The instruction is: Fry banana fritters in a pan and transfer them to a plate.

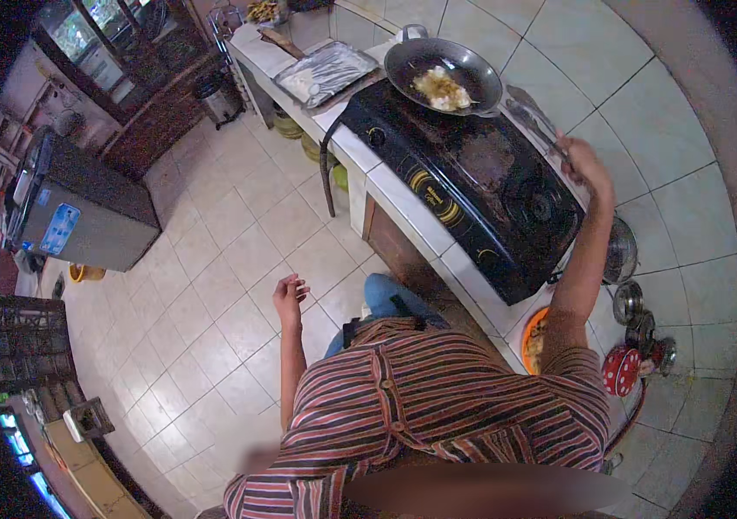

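Observation:
My right hand (581, 162) is closed around the handle of a metal spatula (530, 117), beyond the back edge of a black two-burner gas stove (472, 168). The spatula's head lies beside the rim of a dark wok (401, 78), outside it. Pale food with a brown topping (443, 89) lies in the wok, which stands at the stove's far end. My left hand (290, 295) hangs over the tiled floor at my side, fingers loosely curled, with nothing seen in it.
A foil-like tray (336, 71) lies on the counter left of the wok. Near my right arm are an orange bowl of food (532, 340), a metal pot (621, 250), glass jars (628, 301) and a red polka-dot container (621, 370). A black hose (325, 175) hangs off the counter edge.

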A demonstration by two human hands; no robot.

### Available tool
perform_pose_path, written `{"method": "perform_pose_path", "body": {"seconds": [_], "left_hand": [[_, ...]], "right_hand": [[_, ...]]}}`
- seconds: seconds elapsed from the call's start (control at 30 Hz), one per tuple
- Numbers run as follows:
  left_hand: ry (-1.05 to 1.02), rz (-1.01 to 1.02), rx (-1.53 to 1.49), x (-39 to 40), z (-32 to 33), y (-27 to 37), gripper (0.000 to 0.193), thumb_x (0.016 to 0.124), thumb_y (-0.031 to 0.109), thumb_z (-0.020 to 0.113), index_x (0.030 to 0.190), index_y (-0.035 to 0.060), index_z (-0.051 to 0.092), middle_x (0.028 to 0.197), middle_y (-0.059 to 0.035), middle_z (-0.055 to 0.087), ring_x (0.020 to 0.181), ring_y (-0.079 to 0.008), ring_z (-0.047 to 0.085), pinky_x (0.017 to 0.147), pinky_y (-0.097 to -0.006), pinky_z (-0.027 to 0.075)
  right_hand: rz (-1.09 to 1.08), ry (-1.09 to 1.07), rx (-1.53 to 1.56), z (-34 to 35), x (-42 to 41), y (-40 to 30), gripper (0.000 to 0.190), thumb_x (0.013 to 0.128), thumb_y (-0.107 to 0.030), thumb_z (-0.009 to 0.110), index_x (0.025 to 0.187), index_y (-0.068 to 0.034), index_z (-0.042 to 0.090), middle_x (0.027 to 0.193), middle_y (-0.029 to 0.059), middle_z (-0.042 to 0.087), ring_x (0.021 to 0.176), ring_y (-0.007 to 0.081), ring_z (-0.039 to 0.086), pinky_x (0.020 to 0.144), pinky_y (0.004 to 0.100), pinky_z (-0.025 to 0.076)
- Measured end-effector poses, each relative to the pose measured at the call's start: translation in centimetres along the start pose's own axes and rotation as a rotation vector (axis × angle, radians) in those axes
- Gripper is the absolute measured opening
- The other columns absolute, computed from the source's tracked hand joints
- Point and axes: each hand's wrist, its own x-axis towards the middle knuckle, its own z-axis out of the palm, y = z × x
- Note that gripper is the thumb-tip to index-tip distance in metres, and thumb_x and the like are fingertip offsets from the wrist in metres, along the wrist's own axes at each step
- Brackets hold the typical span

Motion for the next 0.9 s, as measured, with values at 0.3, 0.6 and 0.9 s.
{"method": "perform_pose_path", "body": {"seconds": [0.3, 0.6, 0.9], "left_hand": [[-0.099, -0.032, -0.011, 4.7, 3.0, 2.2, 0.021, 0.083, 0.017, 0.042, 0.096, 0.0035, 0.050, 0.081, -0.0076, 0.057, 0.065, -0.0142, 0.057, 0.056, -0.0227, 0.042], [-0.194, 0.032, 0.036, 14.2, 8.3, 7.3, 0.024, 0.084, 0.024, 0.045, 0.096, 0.0041, 0.050, 0.081, -0.0069, 0.057, 0.065, -0.0141, 0.057, 0.057, -0.0234, 0.042], [-0.297, 0.099, 0.156, 20.9, 13.5, 13.8, 0.021, 0.084, 0.017, 0.041, 0.096, 0.0024, 0.050, 0.083, -0.0072, 0.057, 0.066, -0.0138, 0.056, 0.058, -0.0234, 0.042]], "right_hand": [[0.033, -0.309, -0.417, 0.4, 10.6, -11.6, 0.041, 0.078, -0.043, 0.042, 0.065, -0.006, 0.054, 0.048, 0.0041, 0.047, 0.035, 0.0131, 0.040, 0.033, 0.0271, 0.034], [0.092, -0.601, -0.600, 4.2, 17.8, -14.6, 0.045, 0.079, -0.036, 0.036, 0.071, 0.003, 0.056, 0.051, 0.0080, 0.047, 0.032, 0.0106, 0.033, 0.031, 0.0259, 0.028], [0.154, -0.595, -0.484, 6.7, 20.6, -12.2, 0.032, 0.075, -0.032, 0.048, 0.089, -0.006, 0.058, 0.077, 0.0074, 0.060, 0.051, 0.0156, 0.057, 0.047, 0.0281, 0.050]]}}
